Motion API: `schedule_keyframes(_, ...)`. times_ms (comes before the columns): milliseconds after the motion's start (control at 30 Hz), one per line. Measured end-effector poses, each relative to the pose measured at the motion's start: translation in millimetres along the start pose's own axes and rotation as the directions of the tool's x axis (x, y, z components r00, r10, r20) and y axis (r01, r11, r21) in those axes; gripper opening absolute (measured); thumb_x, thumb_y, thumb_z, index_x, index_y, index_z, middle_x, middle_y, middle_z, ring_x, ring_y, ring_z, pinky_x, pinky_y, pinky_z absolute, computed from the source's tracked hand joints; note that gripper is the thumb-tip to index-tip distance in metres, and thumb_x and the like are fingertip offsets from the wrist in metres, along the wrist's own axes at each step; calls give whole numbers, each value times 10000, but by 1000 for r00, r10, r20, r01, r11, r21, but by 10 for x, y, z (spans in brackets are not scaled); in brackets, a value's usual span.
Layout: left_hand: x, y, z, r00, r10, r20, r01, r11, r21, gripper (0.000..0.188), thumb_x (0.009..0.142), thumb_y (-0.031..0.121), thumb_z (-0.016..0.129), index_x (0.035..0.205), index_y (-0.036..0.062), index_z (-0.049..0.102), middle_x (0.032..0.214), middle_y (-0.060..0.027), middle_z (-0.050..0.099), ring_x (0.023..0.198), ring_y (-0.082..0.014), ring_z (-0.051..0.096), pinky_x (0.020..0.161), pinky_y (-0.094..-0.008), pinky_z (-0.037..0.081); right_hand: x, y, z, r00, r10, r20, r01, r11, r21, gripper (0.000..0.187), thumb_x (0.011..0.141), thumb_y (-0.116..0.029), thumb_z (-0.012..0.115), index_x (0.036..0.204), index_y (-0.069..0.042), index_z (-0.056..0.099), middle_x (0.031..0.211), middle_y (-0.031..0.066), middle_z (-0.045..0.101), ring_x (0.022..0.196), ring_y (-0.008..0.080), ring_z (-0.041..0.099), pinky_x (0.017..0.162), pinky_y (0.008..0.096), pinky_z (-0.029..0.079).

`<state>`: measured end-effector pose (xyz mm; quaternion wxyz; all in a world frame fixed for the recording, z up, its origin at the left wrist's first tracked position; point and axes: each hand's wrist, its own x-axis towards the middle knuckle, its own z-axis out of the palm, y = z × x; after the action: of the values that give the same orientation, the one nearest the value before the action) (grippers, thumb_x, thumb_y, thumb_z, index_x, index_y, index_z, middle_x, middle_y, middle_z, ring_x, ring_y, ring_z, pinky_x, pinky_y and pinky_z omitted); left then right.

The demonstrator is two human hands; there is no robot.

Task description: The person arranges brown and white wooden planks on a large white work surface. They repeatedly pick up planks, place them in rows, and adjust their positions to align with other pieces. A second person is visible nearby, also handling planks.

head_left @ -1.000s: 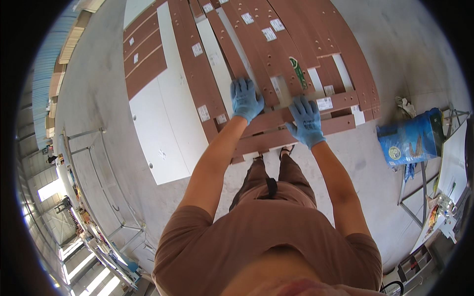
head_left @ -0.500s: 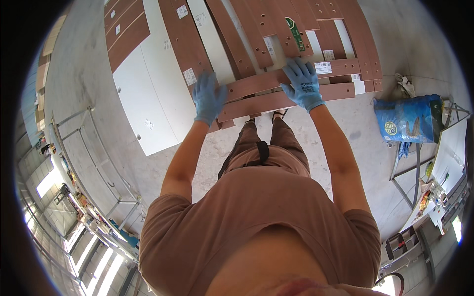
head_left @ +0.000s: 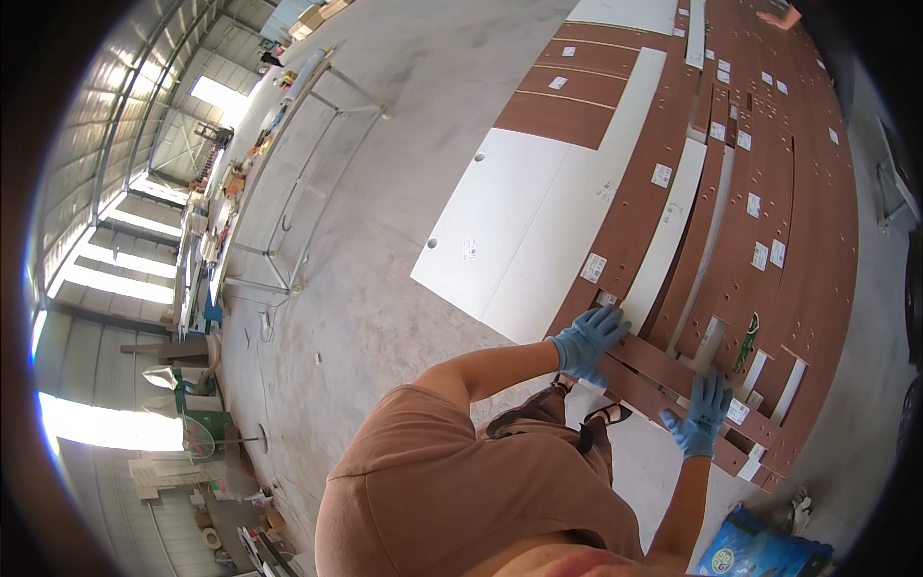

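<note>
We observe both gloved hands at the near end of a broad spread of brown boards [head_left: 815, 250], laid lengthwise and dotted with small holes and white labels. The left hand [head_left: 588, 343] lies at the left end of a brown crosswise strip [head_left: 663, 368], its fingers pointing right and slightly bent; we cannot tell whether they grip the strip or only rest on it. The right hand [head_left: 702, 415] is spread open further along the same strip, fingers extended away from the body and thumb held apart; we see nothing enclosed in it. A white label [head_left: 737, 412] sits on the strip just beside the right fingers. We record a second brown strip [head_left: 637, 392] running roughly parallel, nearer the body, with a narrow gap between the two. Beyond the right hand we find a green sticker [head_left: 746, 343] on one board. To the left of the boards lies a white panel [head_left: 510, 226] with two round holes near its outer edge, and a long white strip [head_left: 666, 231] runs between brown boards. At the far right corner we note another person's hand [head_left: 774, 19], contact unclear. A blue bag [head_left: 760, 546] lies near the close right corner, and a metal frame [head_left: 336, 108] stands on the concrete floor [head_left: 385, 212], well apart at left.
</note>
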<state>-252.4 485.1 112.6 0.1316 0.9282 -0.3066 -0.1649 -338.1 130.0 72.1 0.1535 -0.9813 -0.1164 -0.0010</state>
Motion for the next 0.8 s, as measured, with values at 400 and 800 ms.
schedule_keyframes(400,-116,-49,391,974,215,-65,-197,957,214,844,645,302,816,1394,-3,577,1355,-238,591,1273,-443,562,1105,-540,449,-157,178,251,931,-302,-203,320,945,63,1184,559,-690,901,1497,-110,471,1663,289,336,1533,534,293,1206,771,195)
schedule_keyframes(800,-293,31,335,990,135,46,-143,957,253,1159,643,427,861,1639,130,350,1643,-257,351,1453,-498,417,1188,-570,383,-224,100,13,978,-81,193,94,994,-59,1128,606,-648,908,1541,-189,477,1686,194,304,1556,436,283,1242,674,238)
